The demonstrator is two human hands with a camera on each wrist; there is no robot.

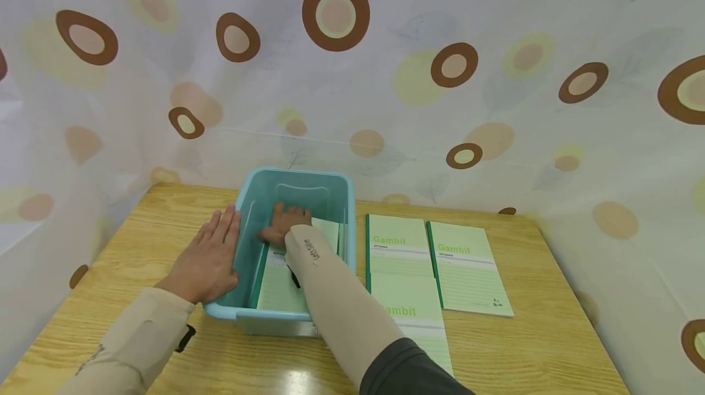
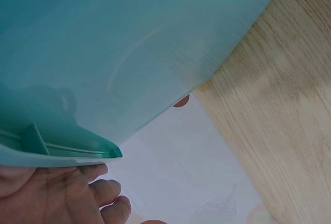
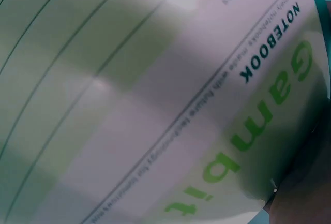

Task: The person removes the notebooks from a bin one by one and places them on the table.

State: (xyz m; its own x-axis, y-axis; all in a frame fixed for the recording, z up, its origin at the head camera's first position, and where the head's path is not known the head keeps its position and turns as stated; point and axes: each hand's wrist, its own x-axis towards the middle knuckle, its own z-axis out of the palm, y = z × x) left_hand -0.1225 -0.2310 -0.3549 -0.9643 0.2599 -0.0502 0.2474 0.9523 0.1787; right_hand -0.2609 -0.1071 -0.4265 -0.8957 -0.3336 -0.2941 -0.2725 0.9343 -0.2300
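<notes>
A light blue plastic bin (image 1: 275, 315) stands on the table with a pale green notebook (image 1: 283, 288) lying inside it. My left hand (image 1: 209, 258) rests along the bin's left rim, its fingers straight. The left wrist view has those fingers (image 2: 111, 193) just beneath the rim. Reaching into the bin, my right hand (image 1: 285, 225) lies over the top end of the notebook, fingers spread toward the far wall. Up close in the right wrist view, the notebook's cover (image 3: 155, 105) reads "Gambit"; only a dark part of the hand (image 3: 305, 182) shows there.
To the right of the bin lie more Gambit notebooks: one at the back (image 1: 396, 260), one farther right (image 1: 468, 278), and one in front (image 1: 413, 303) overlapping the back one. My right forearm partly covers the front one. A patterned sheet (image 1: 363, 101) hangs behind the wooden table (image 1: 551, 334).
</notes>
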